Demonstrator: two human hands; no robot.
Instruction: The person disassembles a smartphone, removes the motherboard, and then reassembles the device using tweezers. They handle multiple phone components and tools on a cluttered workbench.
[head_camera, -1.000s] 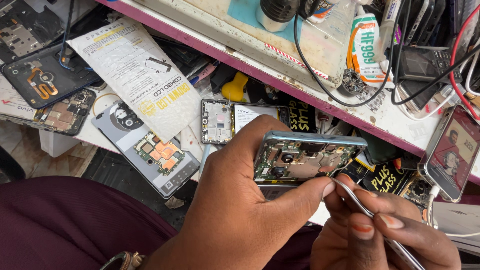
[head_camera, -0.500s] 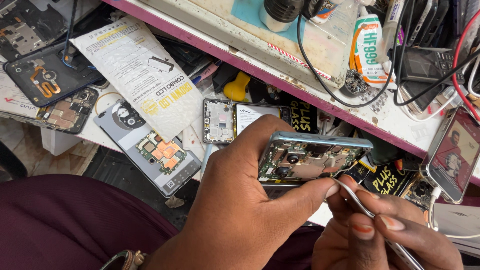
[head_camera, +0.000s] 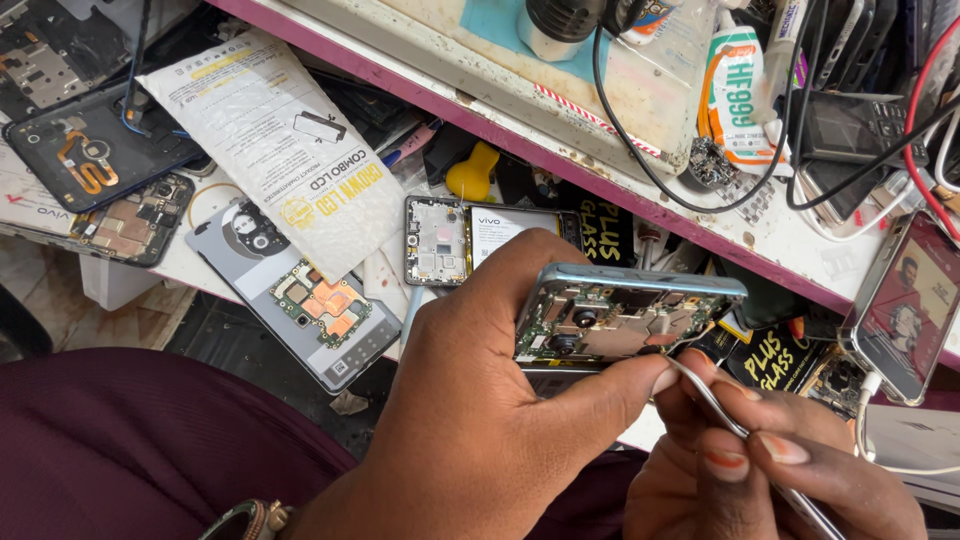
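Observation:
My left hand (head_camera: 480, 420) grips an opened phone (head_camera: 625, 318) with a pale blue frame, its back off so that the circuit board and camera modules show. The thumb presses along the phone's lower edge. My right hand (head_camera: 770, 470) pinches metal tweezers (head_camera: 735, 425), whose tips touch the lower right part of the phone's board, close to my left thumb. Both hands hover over my lap, in front of the pink-edged bench.
Several opened phones and boards lie on the left (head_camera: 300, 300), with a white parts sleeve (head_camera: 280, 150) over them. A glue tube (head_camera: 738, 95), black cables (head_camera: 650, 170) and a lit phone (head_camera: 905, 305) sit on the upper shelf (head_camera: 560, 130).
The view has shifted slightly; both hands and the phone stay in nearly the same pose, with the tweezers still at the board.

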